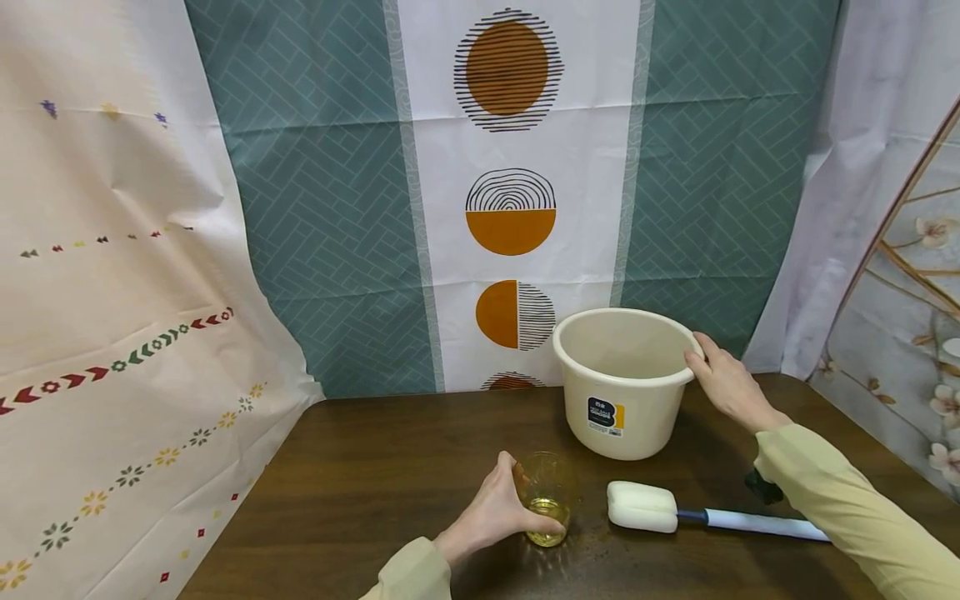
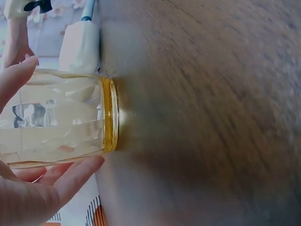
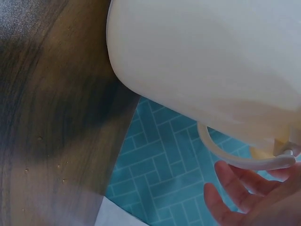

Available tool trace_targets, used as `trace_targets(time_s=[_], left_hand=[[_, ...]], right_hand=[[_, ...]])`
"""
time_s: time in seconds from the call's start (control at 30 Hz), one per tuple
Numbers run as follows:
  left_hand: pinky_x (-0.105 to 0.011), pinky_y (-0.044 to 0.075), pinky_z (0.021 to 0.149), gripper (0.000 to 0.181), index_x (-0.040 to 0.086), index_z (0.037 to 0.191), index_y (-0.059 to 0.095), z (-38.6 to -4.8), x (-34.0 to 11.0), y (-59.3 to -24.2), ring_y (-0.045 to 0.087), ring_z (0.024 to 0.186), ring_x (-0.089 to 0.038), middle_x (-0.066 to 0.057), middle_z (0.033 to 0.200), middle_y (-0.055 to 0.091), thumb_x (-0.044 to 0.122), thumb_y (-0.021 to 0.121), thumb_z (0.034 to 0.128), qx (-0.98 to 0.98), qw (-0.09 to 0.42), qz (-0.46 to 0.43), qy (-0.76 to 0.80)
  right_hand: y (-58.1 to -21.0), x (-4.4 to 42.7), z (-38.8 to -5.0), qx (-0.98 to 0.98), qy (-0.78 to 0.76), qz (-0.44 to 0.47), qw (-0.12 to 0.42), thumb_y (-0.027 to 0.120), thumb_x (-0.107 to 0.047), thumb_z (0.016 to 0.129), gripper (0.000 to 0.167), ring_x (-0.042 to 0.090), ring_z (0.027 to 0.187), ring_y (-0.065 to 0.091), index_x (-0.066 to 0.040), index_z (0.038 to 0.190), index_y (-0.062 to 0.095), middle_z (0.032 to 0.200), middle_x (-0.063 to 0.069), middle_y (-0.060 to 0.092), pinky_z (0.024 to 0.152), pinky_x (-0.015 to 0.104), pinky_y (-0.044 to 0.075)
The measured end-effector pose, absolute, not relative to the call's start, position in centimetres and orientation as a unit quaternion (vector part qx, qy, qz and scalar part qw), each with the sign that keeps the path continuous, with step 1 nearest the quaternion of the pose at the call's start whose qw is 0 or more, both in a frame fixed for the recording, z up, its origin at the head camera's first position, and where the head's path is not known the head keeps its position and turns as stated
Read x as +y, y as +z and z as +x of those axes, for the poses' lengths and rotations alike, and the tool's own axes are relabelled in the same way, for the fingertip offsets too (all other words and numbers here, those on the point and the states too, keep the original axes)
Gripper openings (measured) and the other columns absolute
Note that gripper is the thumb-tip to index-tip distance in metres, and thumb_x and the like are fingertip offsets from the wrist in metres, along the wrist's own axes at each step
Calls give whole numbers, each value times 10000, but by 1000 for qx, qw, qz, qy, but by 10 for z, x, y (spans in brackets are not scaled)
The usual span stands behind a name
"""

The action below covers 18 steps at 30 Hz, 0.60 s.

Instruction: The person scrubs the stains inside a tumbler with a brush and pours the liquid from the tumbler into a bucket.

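Observation:
My left hand (image 1: 495, 507) grips a clear, yellow-tinted drinking glass (image 1: 547, 507) near the front middle of the table. In the left wrist view the thumb and fingers lie on opposite sides of the glass (image 2: 61, 125), its base close to the wood. At the back right stands a cream plastic bucket (image 1: 645, 421) with a dark label. My right hand (image 1: 729, 385) holds its right rim, thumb on top. The right wrist view has the fingers (image 3: 235, 188) curled under the bucket's curved handle (image 3: 240, 162); the thumb is hidden there.
A sponge bottle brush (image 1: 642, 507) lies right of the glass, its pale blue handle (image 1: 765, 524) pointing right beneath the right forearm. The brown wooden table (image 1: 375, 483) bears small water drops. Patterned cloths (image 1: 330, 208) hang behind and at the sides.

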<state>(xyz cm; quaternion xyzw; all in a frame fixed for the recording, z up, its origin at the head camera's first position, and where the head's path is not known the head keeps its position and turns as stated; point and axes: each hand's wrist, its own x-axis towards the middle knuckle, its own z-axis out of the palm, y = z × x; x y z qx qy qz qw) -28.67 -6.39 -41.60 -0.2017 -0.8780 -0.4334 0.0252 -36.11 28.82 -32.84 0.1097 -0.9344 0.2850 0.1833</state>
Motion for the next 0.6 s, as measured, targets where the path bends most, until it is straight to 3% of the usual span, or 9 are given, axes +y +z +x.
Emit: trace_targets(time_s=[0.33, 0.6], left_hand=[[-333, 388, 622, 747, 51, 969, 365, -285, -64, -414, 435, 749, -189, -74, 870, 432, 403, 861, 534, -882, 2, -196, -429], [-418, 388, 812, 914, -1, 1186, 313, -281, -68, -412, 437, 1017, -272, -122, 1110, 379, 395, 849, 561, -875, -20, -193, -444]], right_hand=[[-329, 290, -361, -936, 280, 113, 180, 260, -358, 987, 591, 519, 1112, 328, 95, 1361, 203, 1246, 386, 330, 833, 615, 273], [-329, 293, -359, -942, 262, 113, 176, 265, -442, 974, 685, 558, 1141, 226, 92, 1385, 143, 1288, 400, 238, 860, 646, 189]])
